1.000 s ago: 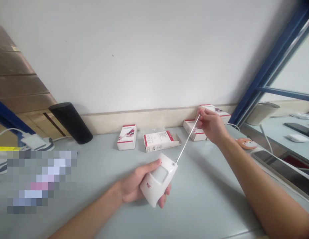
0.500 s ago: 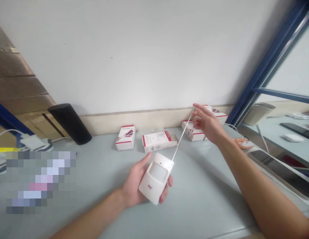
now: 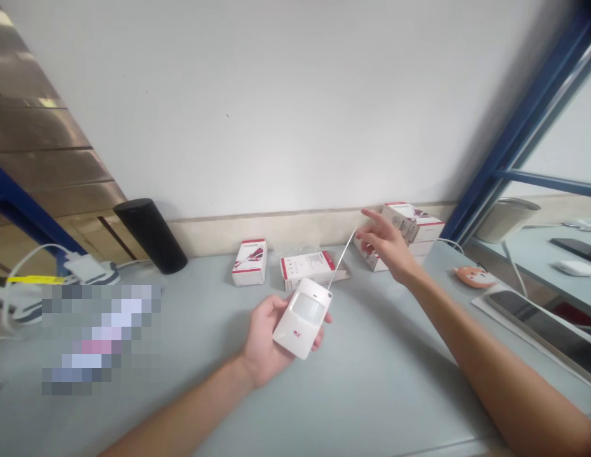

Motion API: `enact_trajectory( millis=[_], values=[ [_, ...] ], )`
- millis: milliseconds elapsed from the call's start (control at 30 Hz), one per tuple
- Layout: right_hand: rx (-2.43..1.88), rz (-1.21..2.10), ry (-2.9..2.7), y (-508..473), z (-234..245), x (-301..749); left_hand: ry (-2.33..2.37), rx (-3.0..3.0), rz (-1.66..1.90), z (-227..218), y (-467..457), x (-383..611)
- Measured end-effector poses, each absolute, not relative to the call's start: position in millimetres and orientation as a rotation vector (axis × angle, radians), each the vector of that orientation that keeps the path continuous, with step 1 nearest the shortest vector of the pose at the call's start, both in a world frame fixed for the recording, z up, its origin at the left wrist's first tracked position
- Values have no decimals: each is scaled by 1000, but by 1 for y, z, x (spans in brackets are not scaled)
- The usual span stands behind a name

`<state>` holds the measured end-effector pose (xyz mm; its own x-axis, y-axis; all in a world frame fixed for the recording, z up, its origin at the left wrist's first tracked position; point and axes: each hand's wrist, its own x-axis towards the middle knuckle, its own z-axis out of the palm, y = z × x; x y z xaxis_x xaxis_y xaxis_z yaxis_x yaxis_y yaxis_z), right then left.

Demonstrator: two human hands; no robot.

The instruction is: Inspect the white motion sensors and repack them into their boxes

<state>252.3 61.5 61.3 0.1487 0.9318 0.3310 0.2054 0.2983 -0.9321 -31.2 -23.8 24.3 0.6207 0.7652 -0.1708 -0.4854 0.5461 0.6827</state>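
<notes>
My left hand [image 3: 266, 346] is closed around a white motion sensor [image 3: 302, 324] with a curved lens window and a small red logo. The sensor tilts to the right above the table, its front facing me. From its top right corner a thin metal antenna [image 3: 343, 257] slants up. My right hand [image 3: 383, 244] is near the antenna's tip, fingers apart, the index finger stretched out and the others bent. It seems to hold nothing. Behind the sensor lies an opened red-and-white box [image 3: 307, 265], partly hidden by it.
A small red-and-white box [image 3: 250, 261] stands to the left, and stacked boxes [image 3: 412, 222] are behind my right hand. A black cylinder [image 3: 151, 235] leans at the back left near a white charger [image 3: 88, 266]. An orange animal-shaped mouse [image 3: 473, 277] and a dark keyboard [image 3: 547, 320] lie right.
The visible antenna is shorter. My right hand's fingers have come off its tip and spread. The sensor has risen a little in view, and the whole view has shifted slightly.
</notes>
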Motion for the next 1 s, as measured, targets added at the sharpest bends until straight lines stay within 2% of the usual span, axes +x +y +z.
enact_trajectory(
  millis=[300, 700, 833, 1000],
  values=[
    [-1147, 924, -1732, 41, 40, 193, 545, 585, 980, 34, -23, -33],
    [-1079, 1056, -1764, 23, 40, 171, 571, 687, 1095, 43, -15, -41],
    [-1113, 912, -1862, 23, 47, 175, 536, 717, 1098, 45, -14, -42],
    [-1260, 413, -1832, 48, 45, 188, 566, 669, 1331, 52, -3, -47]
  ],
)
